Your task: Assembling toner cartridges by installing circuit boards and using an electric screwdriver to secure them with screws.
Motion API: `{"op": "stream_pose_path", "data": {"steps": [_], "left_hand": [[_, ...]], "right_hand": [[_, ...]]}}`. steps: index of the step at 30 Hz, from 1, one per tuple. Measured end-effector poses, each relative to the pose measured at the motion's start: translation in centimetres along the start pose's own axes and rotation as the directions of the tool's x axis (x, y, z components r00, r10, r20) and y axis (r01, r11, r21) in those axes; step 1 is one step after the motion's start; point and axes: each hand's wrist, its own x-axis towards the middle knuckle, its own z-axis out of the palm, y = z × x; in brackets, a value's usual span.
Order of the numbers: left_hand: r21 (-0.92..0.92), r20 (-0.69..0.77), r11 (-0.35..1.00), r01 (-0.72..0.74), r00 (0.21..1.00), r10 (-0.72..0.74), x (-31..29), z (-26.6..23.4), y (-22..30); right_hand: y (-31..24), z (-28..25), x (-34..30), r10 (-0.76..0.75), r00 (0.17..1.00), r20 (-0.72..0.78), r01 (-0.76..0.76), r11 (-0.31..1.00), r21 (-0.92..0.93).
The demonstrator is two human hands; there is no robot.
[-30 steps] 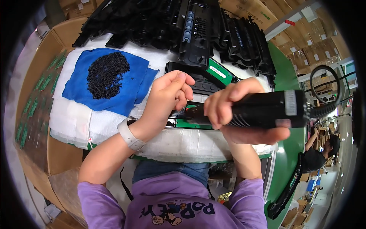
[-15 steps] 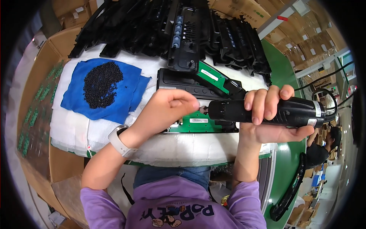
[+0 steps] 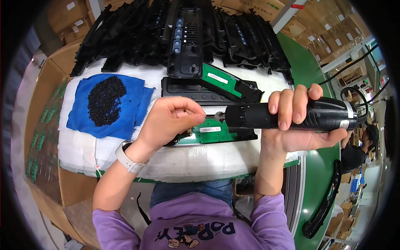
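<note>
My right hand (image 3: pixel 291 139) grips a black electric screwdriver (image 3: pixel 250 116) held level, its bit pointing left. My left hand (image 3: pixel 164 123) is pinched closed at the bit's tip; whatever is between the fingertips is too small to make out. Below the tool lies a black housing with a green circuit board (image 3: pixel 200 138), partly covered by my left fingers and the screwdriver. Farther left, a heap of small black screws (image 3: pixel 106 100) rests on a blue cloth (image 3: pixel 78 110).
Beyond my hands lie another black housing (image 3: pixel 183 88) and a slanted piece with a green board (image 3: pixel 221 79). Many black plastic housings (image 3: pixel 125 35) are piled at the back of the white padded surface (image 3: pixel 200 160). A long black part (image 3: pixel 325 204) lies on the green table at right.
The view has shifted a little, so the housings and cloth appear displaced. My left fingers have drawn slightly left from the screwdriver, showing more of its bit. My right hand keeps its grip.
</note>
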Motion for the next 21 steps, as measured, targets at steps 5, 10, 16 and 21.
{"op": "stream_pose_path", "data": {"steps": [5,10,16,21], "left_hand": [[0.048,0.039,0.999,0.013,0.999,-0.015,-0.1,0.0,-0.1],[0.069,0.061,0.998,0.008,0.998,-0.013,0.0,0.0,-0.2],[-0.019,0.059,1.0,-0.018,0.998,0.019,-0.1,0.0,-0.1],[-0.004,0.104,1.0,-0.012,0.995,0.012,-0.2,0.0,-0.1]], "right_hand": [[0.1,0.0,-0.1,0.015,1.0,0.019,-0.016,1.0,0.022],[0.3,0.0,0.1,0.053,0.998,0.032,-0.053,0.999,0.011],[0.7,0.7,0.5,0.031,0.993,-0.11,-0.031,1.0,0.0],[0.7,0.8,1.5,0.145,0.986,-0.077,-0.141,0.989,0.047]]}}
